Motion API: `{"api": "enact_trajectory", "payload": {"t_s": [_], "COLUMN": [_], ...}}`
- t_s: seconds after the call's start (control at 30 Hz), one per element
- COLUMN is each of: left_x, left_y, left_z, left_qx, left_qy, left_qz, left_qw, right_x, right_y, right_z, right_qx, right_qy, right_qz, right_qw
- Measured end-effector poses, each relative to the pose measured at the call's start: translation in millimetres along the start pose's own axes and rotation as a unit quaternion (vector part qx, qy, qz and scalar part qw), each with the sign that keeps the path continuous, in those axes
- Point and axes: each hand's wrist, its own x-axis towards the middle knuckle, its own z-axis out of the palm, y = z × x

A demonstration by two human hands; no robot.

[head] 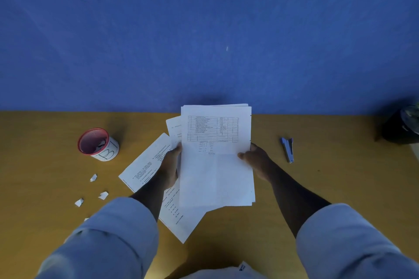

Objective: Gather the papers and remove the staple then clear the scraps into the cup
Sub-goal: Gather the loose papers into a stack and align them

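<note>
Head camera first: we look down on a mustard-yellow wooden table (pixel 317 188) set against a blue felt-like wall (pixel 204 29). We hold a stack of white printed sheets (pixel 216 165) upright-tilted above the table, a ruled table of figures showing on the top page. Our left hand (pixel 170 165) clasps the stack's left edge, thumb on the front near the middle of that edge, fingers hidden behind the paper. Our right hand (pixel 254 157) pinches the right edge at about the same height, thumb pressed on the front of the page. Both forearms come out of rolled pale blue sleeves (pixel 113 233).

Beneath and left of the held stack, two more white printed pages (pixel 145 163) lie loose on the table, skewed at an angle and partly covered by our left arm; another sheet's corner (pixel 173 127) peeks out behind the stack's upper left. Whether a staple sits in any of these papers we cannot tell.

To the left stands a white paper cup with a red rim and red inside (pixel 98 144), marked with a hand-drawn letter B, something pale lying in it. Nearer us, several small torn white paper scraps (pixel 93 190) lie scattered on the table, well apart from the cup. To the right of our right hand rests a small blue-grey metal staple remover (pixel 288 149). A dark object (pixel 401 127) sits at the far right edge, too dim to identify.
</note>
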Motion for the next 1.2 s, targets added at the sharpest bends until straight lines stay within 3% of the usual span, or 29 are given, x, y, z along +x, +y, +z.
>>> {"api": "enact_trajectory", "payload": {"t_s": [0.1,0.37,0.57,0.73,0.87,0.97,1.03,1.1,1.2], "left_x": [-2.2,8.6,7.1,9.2,10.2,5.3,-2.6,-10.7,-17.1], "left_y": [5.7,-6.1,-9.9,-15.2,-26.0,-31.6,-33.3,-34.4,-33.4], "left_z": [3.8,6.6,1.5,-10.4,-29.4,-44.8,-53.2,-63.1,-70.4], "left_qx": [0.01,0.079,0.078,0.126,0.277,0.304,0.29,0.266,0.251], "left_qy": [-0.079,0.01,0.023,0.15,0.285,0.43,0.475,0.466,0.388], "left_qz": [-0.025,-0.079,-0.097,-0.044,-0.006,-0.084,-0.152,-0.218,-0.249], "left_qw": [0.997,0.994,0.992,0.98,0.918,0.846,0.816,0.815,0.851], "right_x": [-0.9,-6.2,-11.2,-12.8,-13.4,-12.8,-12.7,-11.9,-11.8], "right_y": [-2.0,-5.1,-6.8,-13.3,-18.9,-19.6,-19.1,-19.1,-20.6], "right_z": [0.3,1.2,1.9,9.0,11.5,11.0,11.3,14.1,18.4], "right_qx": [-0.028,-0.123,-0.158,-0.157,-0.159,-0.143,-0.127,-0.116,-0.119], "right_qy": [0.01,-0.007,-0.03,-0.017,-0.008,0.004,0.005,0.004,0.007], "right_qz": [-0.005,-0.018,-0.045,-0.068,-0.074,-0.071,-0.067,-0.063,-0.068], "right_qw": [1.0,0.992,0.986,0.985,0.984,0.987,0.99,0.991,0.991]}}
